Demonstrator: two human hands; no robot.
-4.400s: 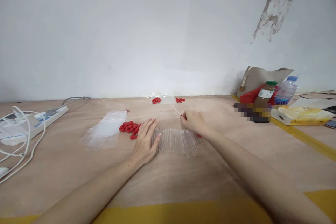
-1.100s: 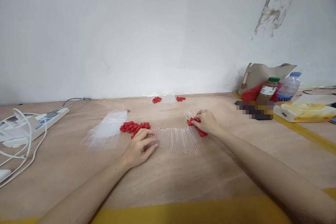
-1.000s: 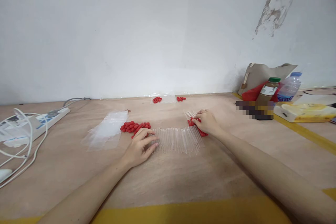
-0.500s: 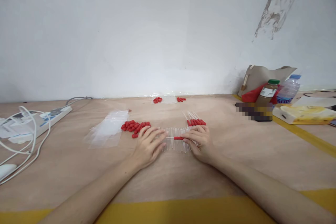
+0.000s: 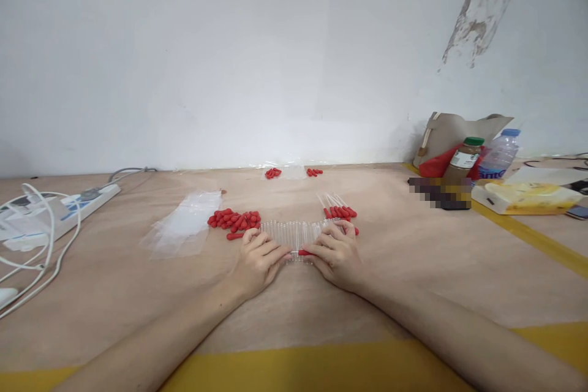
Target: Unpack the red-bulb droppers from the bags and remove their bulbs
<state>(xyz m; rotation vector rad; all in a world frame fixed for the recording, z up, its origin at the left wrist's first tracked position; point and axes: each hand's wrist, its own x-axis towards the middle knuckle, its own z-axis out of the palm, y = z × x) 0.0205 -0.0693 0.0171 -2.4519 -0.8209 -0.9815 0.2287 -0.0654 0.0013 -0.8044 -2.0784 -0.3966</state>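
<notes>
Low over a row of thin clear tubes, my two hands meet almost tip to tip. My left hand is closed in a pinch on a thin pale tube, most of it hidden by the fingers. Thumb and fingers of my right hand are pressed around a red bulb, which lies in line with the tube's end. Beyond my left hand is a pile of loose red bulbs. Several pale tubes with red bulbs on them lie past my right hand.
Clear plastic bags are spread at the left. Further left are a power strip and white cables. Small red bulbs in clear plastic lie by the wall. Bottles, a bag and a tissue pack stand at the right.
My hands have drawn closer together and slightly nearer to me. My left fingers, spread before, are now pinched on the pale tube. More of the tube row shows behind my hands.
</notes>
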